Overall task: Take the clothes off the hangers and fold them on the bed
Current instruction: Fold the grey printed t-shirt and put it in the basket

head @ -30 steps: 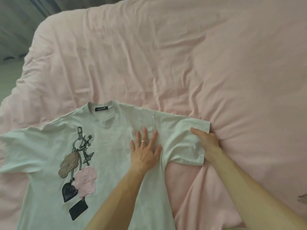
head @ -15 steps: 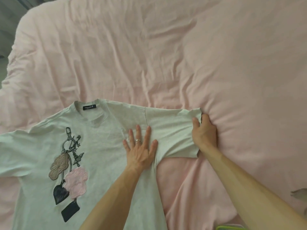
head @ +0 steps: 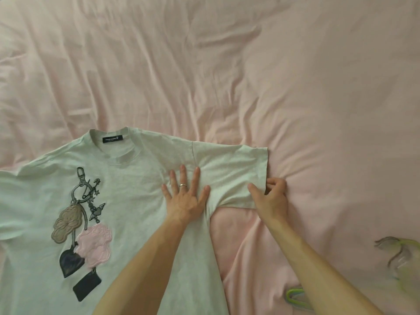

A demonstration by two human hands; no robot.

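Pink rumpled bed (head: 295, 87) carries the pale grey printed cotton T-shirt (head: 136, 196), flat toward 8 o'clock. Left hand (head: 185, 201) stays spread, fingers (head: 183, 176) straight, pinning the armpit. Right hand (head: 270, 196) has slid down the sleeve cuff (head: 263, 164) to its 5 o'clock corner and now pinches it. The sleeve is taut, likely ready to fold inward.

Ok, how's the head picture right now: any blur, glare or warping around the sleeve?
Head view: the light is soft and even, with no glare on the shirt or the sheet. The sleeve is sharp, with only a faint shadow beside its hem. The wide lens bends the edges. A greenish thing at the right edge is smeared, too blurred to name.
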